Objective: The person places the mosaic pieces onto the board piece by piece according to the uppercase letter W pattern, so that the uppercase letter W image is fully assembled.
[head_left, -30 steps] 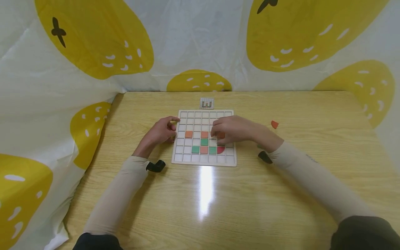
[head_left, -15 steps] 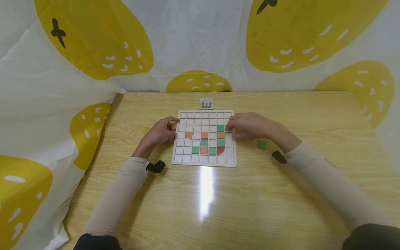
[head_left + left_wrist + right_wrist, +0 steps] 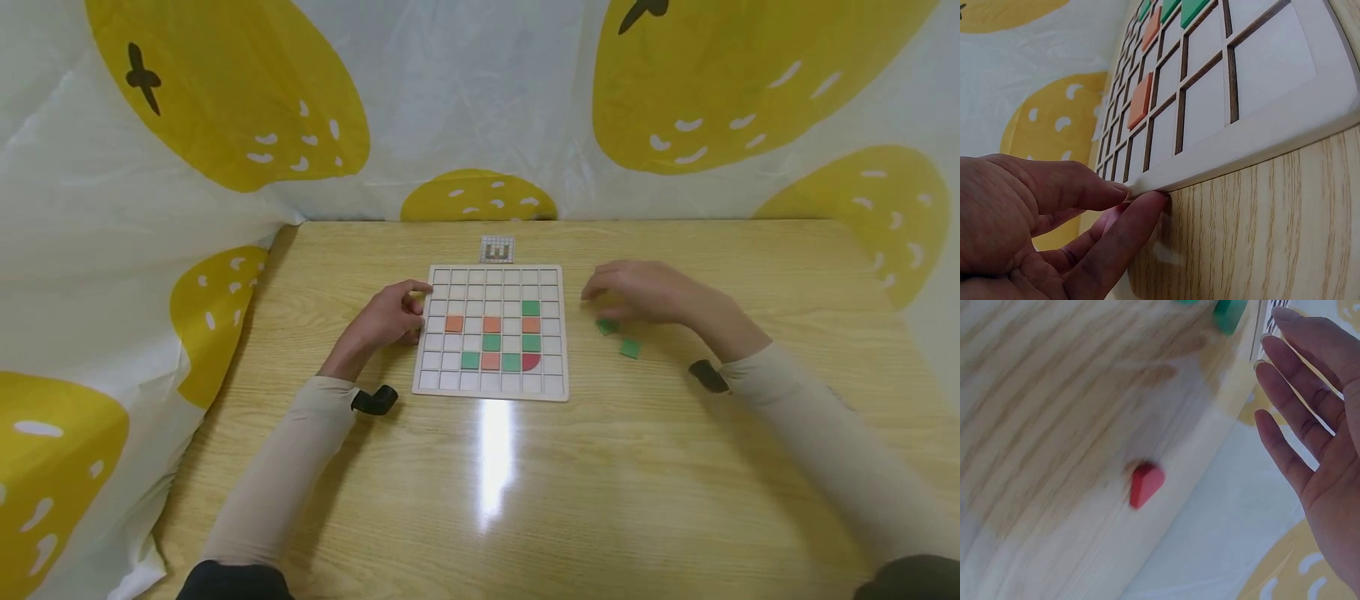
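Note:
A pale wooden grid board (image 3: 552,384) lies flat on the table, with several orange and green square tiles and one red rounded piece (image 3: 531,362) in its cells. My left hand (image 3: 386,315) is at the board's left side; its thumb and finger touch the rim, as the left wrist view shows. To the right of the board hovers my right hand (image 3: 637,290), fingers spread and slightly bent, holding nothing. Two loose green tiles (image 3: 630,348) lie below it, one partly covered. A red rounded piece (image 3: 1147,484) on the table shows in the right wrist view; in the head view the hand hides it.
Behind the board lies a small card (image 3: 497,249) with a printed grid and a brown pattern. A white curtain (image 3: 480,108) with yellow fruit shapes hangs along the back and left of the wooden table (image 3: 420,483).
My right hand has moved right, off the board to above the loose pieces. A green tile at the board's upper right and the loose green tiles have come into sight. My left hand stays put.

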`<state>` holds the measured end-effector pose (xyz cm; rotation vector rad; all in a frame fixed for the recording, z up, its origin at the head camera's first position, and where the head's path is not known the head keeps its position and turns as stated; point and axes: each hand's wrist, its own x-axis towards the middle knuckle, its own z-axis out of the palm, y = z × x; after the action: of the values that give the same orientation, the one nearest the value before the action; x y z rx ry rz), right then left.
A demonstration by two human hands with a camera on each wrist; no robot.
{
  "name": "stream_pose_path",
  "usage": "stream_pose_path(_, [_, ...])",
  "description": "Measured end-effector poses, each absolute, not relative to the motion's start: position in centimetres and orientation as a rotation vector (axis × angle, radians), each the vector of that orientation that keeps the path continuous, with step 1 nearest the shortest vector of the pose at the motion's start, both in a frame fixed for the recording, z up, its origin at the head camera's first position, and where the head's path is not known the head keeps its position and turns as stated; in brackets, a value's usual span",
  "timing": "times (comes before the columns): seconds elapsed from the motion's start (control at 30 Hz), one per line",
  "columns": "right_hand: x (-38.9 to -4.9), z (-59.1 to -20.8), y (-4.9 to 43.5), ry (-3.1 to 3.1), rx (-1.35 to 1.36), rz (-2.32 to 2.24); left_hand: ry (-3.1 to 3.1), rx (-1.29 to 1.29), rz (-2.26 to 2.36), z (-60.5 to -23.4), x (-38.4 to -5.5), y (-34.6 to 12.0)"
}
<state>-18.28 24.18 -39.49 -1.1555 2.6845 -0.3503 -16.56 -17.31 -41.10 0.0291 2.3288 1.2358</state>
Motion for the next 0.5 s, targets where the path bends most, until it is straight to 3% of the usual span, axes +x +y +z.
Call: stream_pose_path(0.5, [-18.4,-39.1,28.4,2.732,-1.04,-0.34,2.33,0.032,1.226,-40.9,-16.5,-17.2])
